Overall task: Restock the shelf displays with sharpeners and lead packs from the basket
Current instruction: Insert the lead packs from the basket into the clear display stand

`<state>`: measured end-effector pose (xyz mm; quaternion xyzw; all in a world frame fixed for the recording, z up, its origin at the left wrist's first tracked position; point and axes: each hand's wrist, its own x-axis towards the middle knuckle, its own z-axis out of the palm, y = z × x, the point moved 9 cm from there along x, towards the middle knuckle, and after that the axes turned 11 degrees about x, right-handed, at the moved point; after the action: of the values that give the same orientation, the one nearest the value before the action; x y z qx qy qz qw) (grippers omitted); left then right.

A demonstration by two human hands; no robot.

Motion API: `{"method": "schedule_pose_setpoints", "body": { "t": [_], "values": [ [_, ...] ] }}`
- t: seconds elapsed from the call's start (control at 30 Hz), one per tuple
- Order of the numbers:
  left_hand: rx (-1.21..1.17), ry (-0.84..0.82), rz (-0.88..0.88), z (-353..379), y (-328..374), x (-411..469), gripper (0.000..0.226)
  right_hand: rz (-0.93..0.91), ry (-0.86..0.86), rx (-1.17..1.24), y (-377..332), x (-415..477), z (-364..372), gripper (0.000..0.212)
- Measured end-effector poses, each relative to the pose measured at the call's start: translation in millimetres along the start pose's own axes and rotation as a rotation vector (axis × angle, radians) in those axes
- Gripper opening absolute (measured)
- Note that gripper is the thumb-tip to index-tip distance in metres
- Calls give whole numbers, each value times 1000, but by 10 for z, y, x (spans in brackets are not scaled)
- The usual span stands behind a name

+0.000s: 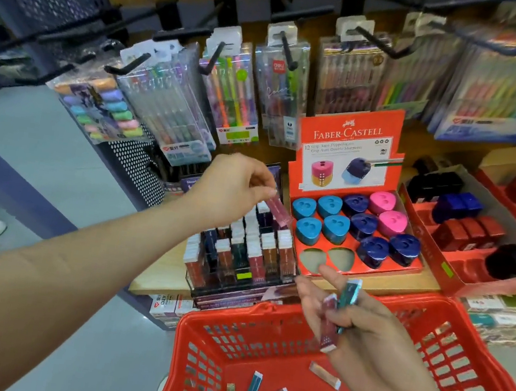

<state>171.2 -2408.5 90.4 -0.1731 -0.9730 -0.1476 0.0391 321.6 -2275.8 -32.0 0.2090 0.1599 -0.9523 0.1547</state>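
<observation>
Nearest, a red basket is seen, with loose lead packs scattered flat across its floor at various angles. Above the basket's far part the right hand is held, its fingers curled around two slim packs: a pink-capped pack and a teal pack, both gripped near their middles with their ends sticking out past the fingers. The index finger is stretched towards the shelf.

Just beyond the basket rim, a clear lead-pack rack is set on the wooden shelf, filled with upright packs in rows. Over its back right corner the left hand is held with the arm stretched forward, and a pink lead pack is pinched between thumb and fingertips, tilted, its lower end touching or just above the rack's rear row; which cannot be told.

To the right of the rack a red Faber-Castell display box is placed, holding triangular sharpeners in light blue, dark blue and pink. Two triangular slots at its front left are seen unfilled. Further right, red trays with dark, blue and red blocks are set. Behind, pen packs are hung on black hooks.
</observation>
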Motion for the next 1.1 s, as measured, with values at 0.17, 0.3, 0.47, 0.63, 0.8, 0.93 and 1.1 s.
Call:
{"method": "schedule_pose_setpoints", "body": {
  "t": [0.17, 0.3, 0.47, 0.63, 0.8, 0.93, 1.1],
  "values": [
    [125, -10, 78, 227, 1, 41, 14, -3, -4, 34, -99, 24, -87, 86],
    [193, -21, 142, 303, 29, 59, 15, -36, 23, 68, -136, 58, -130, 95],
    [232, -40, 199, 307, 110, 99, 15, -64, 64, 47, -193, 56, -104, 52],
    [281, -90, 245, 342, 207, 108, 16, -47, 141, -122, -192, 0, -165, 30],
    [285, -109, 229, 359, 238, 117, 17, -107, 162, -240, -249, 12, -215, 26],
    [284, -137, 248, 400, 275, 139, 17, -93, 148, -249, -246, 17, -183, 16],
    [340, -147, 273, 502, 230, 161, 18, -105, 182, -260, -256, -10, -158, 18]
  ]
}}
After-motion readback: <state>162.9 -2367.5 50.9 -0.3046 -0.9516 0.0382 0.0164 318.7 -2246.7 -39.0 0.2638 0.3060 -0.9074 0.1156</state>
